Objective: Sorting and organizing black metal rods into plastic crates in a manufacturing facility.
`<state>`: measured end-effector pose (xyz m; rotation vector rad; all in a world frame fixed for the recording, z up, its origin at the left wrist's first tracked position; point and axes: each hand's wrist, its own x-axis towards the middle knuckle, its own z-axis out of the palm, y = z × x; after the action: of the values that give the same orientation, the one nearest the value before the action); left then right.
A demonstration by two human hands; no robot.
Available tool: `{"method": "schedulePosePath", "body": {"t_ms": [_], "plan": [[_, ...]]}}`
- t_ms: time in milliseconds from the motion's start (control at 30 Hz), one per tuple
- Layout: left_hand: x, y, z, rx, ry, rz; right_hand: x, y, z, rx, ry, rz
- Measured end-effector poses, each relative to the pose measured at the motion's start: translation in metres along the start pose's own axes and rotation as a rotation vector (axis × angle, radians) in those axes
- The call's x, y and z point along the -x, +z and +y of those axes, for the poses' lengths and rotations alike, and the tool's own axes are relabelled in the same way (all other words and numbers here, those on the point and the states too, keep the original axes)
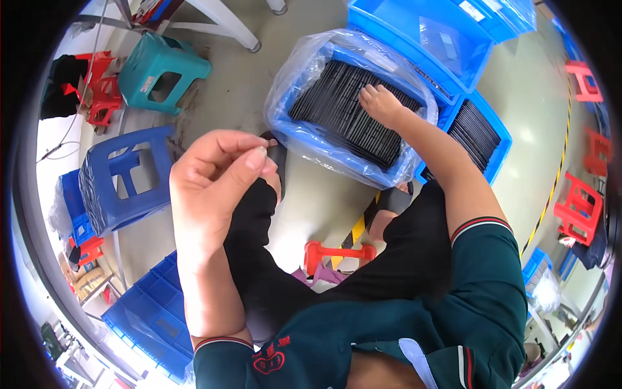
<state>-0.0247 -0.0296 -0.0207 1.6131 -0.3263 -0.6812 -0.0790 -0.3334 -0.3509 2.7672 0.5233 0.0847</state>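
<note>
My left hand (214, 185) is raised on the left, its thumb and fingertips pinched together. Whatever may be between them is too small to make out. Further off, my right hand (382, 105) rests on rows of thin black strips (343, 104), fingers curled down onto them. Those fingertips are partly hidden, so what they grip cannot be made out. The strips lie packed side by side in a blue crate (312, 133) lined with a clear plastic bag (283, 81).
Right of the lined crate stands another blue crate (502, 146) with black strips, under a stacked blue bin (421, 39). A green stool (139, 68) and a blue stool (123, 194) stand left. Red stools (578, 207) line the right side. Blue crates (149, 318) sit at lower left.
</note>
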Motion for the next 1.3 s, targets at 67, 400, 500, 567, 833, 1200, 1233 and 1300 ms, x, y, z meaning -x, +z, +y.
{"method": "schedulePosePath", "body": {"t_ms": [67,400,500,567,833,1200,1233,1300], "plan": [[0.004,-0.005,0.001,0.031,-0.046,0.027,-0.009,0.015,-0.010,0.024,-0.082,-0.098],[0.006,-0.029,-0.002,-0.015,-0.045,0.130,-0.053,0.047,0.007,0.092,-0.343,-0.065],[0.006,-0.033,-0.005,-0.031,0.016,0.134,-0.073,0.048,0.005,0.061,-0.378,-0.145],[0.007,-0.036,-0.005,-0.043,0.039,0.123,-0.078,0.044,0.008,0.061,-0.416,-0.187],[0.005,-0.035,-0.004,0.012,-0.005,0.159,-0.095,0.046,0.010,-0.016,-0.353,-0.179],[0.008,-0.040,-0.002,0.015,-0.009,0.184,-0.096,0.056,0.004,-0.022,-0.189,-0.048],[0.008,-0.041,-0.002,0.009,-0.013,0.182,-0.097,0.054,0.002,-0.009,-0.187,-0.020],[0.009,-0.045,-0.004,-0.038,0.023,0.136,-0.108,0.053,-0.001,0.008,-0.162,-0.025]]}}
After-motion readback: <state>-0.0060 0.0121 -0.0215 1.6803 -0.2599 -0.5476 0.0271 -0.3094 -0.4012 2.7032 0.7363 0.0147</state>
